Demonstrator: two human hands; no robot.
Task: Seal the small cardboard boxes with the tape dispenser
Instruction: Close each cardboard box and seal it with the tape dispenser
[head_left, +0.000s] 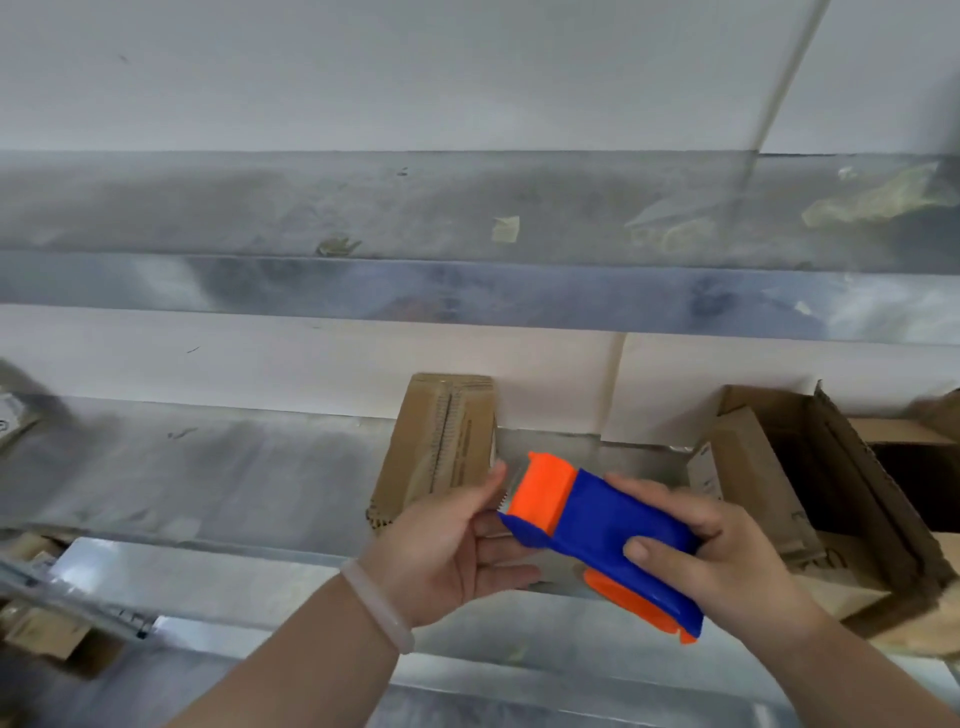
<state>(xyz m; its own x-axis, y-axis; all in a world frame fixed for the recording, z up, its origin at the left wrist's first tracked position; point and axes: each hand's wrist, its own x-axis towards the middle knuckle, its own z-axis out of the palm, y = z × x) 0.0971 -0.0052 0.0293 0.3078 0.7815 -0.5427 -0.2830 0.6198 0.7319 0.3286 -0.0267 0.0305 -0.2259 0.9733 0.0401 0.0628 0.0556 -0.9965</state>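
Leftward of the left hand (448, 552) runs open metal shelf (208, 467); a small cardboard box (441, 441) stands just behind it. The right hand (727, 551) grips the tape dispenser (597, 519), left fingers relaxed at its nose.

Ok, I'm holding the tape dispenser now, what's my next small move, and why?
Probably bring the tape dispenser down toward the small cardboard box standing against the wall. The right hand grips the dispenser, the left hand touches its orange end, and the dispenser is held off the box.

Right hand (722, 551) grips tape dispenser (602, 530); left hand (457, 545) touches front.
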